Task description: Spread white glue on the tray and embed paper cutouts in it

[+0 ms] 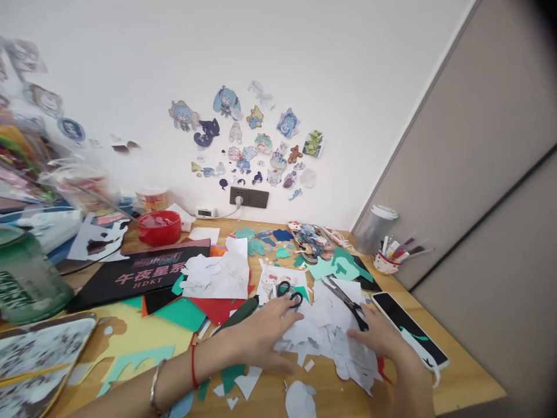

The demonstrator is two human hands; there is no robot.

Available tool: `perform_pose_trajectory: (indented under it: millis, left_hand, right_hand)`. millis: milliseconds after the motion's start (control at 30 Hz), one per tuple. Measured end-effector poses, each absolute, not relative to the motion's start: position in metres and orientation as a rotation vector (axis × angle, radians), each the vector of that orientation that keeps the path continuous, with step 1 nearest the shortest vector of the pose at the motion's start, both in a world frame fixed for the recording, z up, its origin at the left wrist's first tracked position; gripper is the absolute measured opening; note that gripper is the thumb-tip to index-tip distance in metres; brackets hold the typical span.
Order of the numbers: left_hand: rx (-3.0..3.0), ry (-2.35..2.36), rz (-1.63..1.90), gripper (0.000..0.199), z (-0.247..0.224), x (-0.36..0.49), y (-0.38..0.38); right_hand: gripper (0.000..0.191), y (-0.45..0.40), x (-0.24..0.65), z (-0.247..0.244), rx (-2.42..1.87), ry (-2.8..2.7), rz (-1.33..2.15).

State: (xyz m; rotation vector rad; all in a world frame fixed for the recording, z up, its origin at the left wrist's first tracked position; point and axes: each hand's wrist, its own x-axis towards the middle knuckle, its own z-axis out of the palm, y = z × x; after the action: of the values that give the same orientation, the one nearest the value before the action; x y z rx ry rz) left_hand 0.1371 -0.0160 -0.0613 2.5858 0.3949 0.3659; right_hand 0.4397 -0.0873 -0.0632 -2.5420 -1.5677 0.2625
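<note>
My left hand (268,331) reaches in from the lower left, fingers spread over white paper scraps (304,331), its fingertips near the black handles of small scissors (289,294). My right hand (383,334) lies at the right of the scraps, fingers apart, beside the handles of larger dark scissors (346,299); whether it touches them is unclear. Behind the hands is a sheet with small printed figures (272,277). A rounded white cutout (300,399) lies near the front edge.
A phone (411,328) lies at the right, below a pen cup (386,264). Coloured paper (148,331), a black folder (139,273), a red bowl (159,227) and a green jar (28,278) stand or lie left. Stickers cover the wall.
</note>
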Motion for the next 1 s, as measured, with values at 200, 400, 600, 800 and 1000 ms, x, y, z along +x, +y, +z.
perform_pose_trajectory:
  millis: [200,400,600,800,1000]
  left_hand:
    - [2.664,0.328,0.382,0.099,-0.075,0.218,-0.028]
    - [2.702,0.41,0.361,0.102,-0.095,0.283,-0.035]
    - [2.618,0.534,0.495,0.069,-0.099,0.296,-0.023]
    - [2.38,0.539,0.494,0.03,-0.101,0.299,0.007]
    - [1.826,0.626,0.754,0.034,-0.076,0.289,0.038]
  right_hand:
    - [0.035,-0.083,0.456,-0.077,-2.649,-1.539,0.26]
    - [0.025,-0.078,0.452,-0.073,-2.543,-1.582,0.298]
    - [0.021,-0.08,0.469,-0.066,-2.339,-1.488,0.381]
    - [0.022,-0.078,0.503,-0.055,-2.2,-1.321,0.362]
    - [0.023,-0.073,0.504,-0.063,-2.209,-1.167,0.291]
